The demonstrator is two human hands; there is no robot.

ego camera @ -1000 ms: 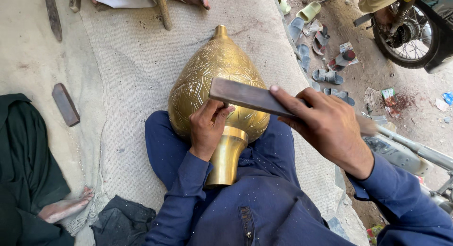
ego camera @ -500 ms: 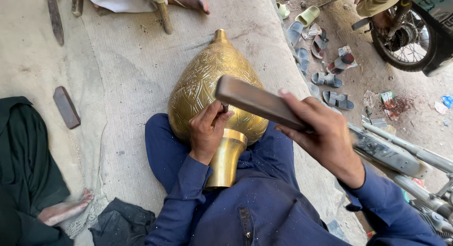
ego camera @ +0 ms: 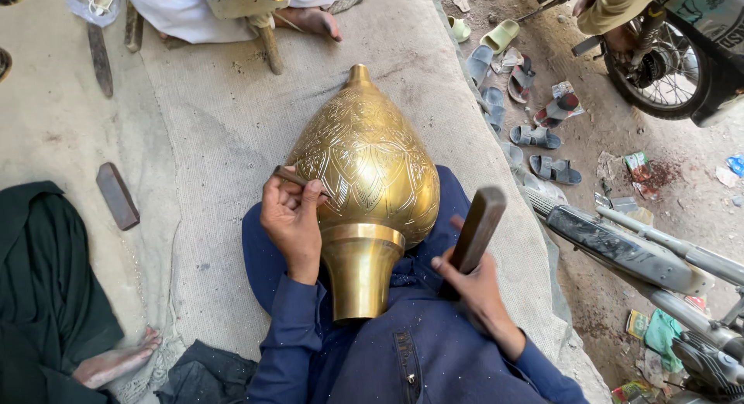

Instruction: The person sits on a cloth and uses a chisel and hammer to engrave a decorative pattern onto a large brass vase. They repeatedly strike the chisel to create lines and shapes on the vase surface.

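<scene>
A: Head view, centre of frame. Identify the workpiece.

B: A teardrop-shaped brass vessel (ego camera: 364, 168) with engraved leaf patterns lies across the person's lap, pointed tip toward the top of the frame, plain flared neck toward the bottom. It rests on blue-clad legs over a grey mat (ego camera: 209, 140).

A: Left hand status?

B: The left hand (ego camera: 292, 218) sits centre-left, fingers closed around a thin chisel (ego camera: 294, 176). The chisel tip meets the engraved surface on the vessel's left flank.

A: Right hand status?

B: The right hand (ego camera: 474, 281), lower right of centre, is closed around a dark rectangular bar (ego camera: 474, 230), held upright just beside the vessel and clear of it.

A: Surroundings?

B: A dark flat block (ego camera: 117, 195) lies on the mat at left. Sandals (ego camera: 535, 133) are scattered at upper right, near a motorcycle wheel (ego camera: 659, 63). Another person's bare foot (ego camera: 116, 363) shows at lower left.
</scene>
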